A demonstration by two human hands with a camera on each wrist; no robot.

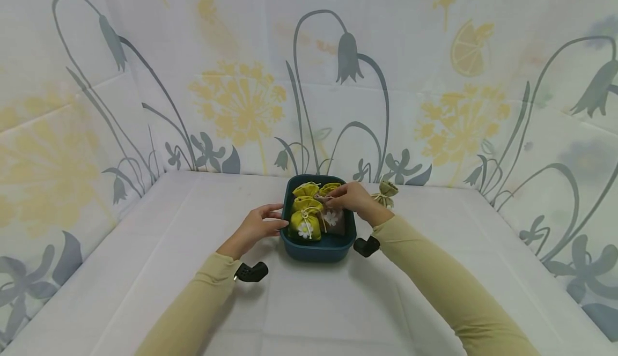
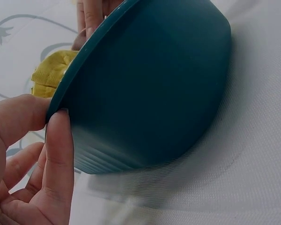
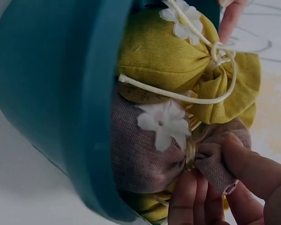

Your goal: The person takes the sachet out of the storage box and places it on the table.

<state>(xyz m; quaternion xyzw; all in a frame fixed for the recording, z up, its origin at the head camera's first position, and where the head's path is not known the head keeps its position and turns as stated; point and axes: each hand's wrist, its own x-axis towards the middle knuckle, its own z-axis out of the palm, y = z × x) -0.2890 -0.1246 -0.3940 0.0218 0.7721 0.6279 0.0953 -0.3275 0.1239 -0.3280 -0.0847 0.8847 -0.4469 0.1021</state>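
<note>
A dark teal plastic basin stands on the white table, filled with small drawstring pouches. My left hand pinches the basin's left rim between thumb and finger, as the left wrist view shows. My right hand grips the gathered neck of a mauve-brown pouch, which bears a white fabric flower and sits inside the basin at the right. Beside it lies a yellow-green pouch with a white flower and a cream cord. More yellow pouches show toward the back of the basin.
An olive-beige pouch stands on the table just right of the basin, partly behind my right hand. A white cloth printed with flowers hangs behind the table and along both sides. Black wrist devices sit below each hand.
</note>
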